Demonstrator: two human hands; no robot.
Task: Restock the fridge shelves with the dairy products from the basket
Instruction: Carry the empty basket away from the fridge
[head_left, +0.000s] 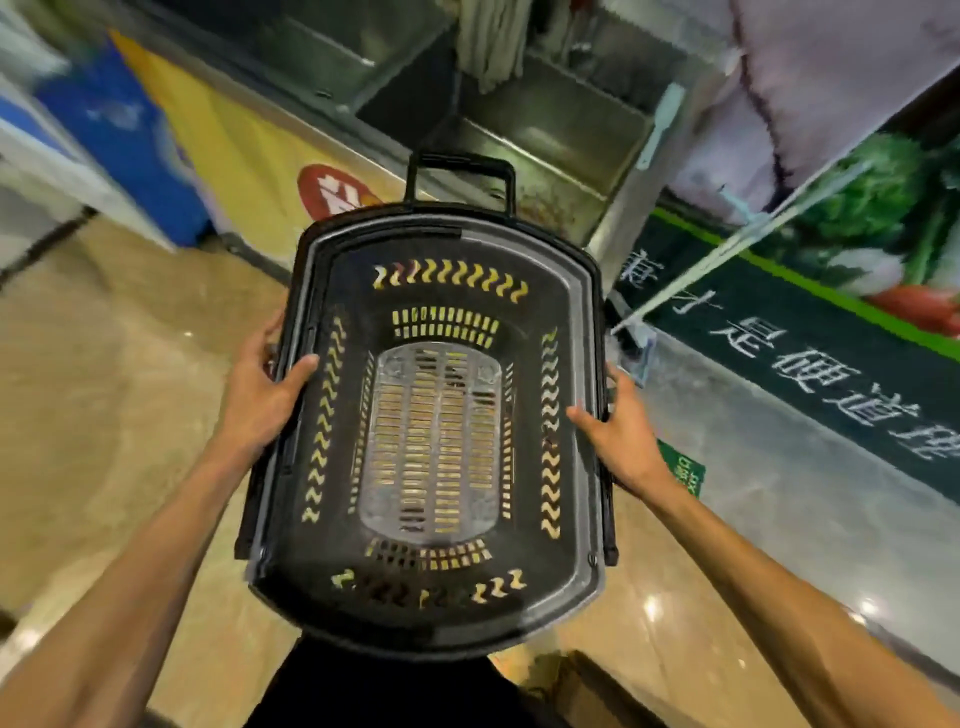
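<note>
A black plastic shopping basket (311, 291) fills the middle of the view, held level in front of me above the floor. Its slotted inside is empty; no dairy products show in it. My left hand (265, 392) grips the left rim with the thumb lying over the edge. My right hand (618, 431) grips the right rim the same way. A black pull handle (460, 166) sticks up at the basket's far end. No fridge shelves can be made out.
Polished beige floor tiles (104, 415) lie below. A steel sink counter (550, 124) stands ahead. A yellow and blue banner (218, 135) runs at the left. A green panel with vegetable pictures and white lettering (810, 322) runs at the right.
</note>
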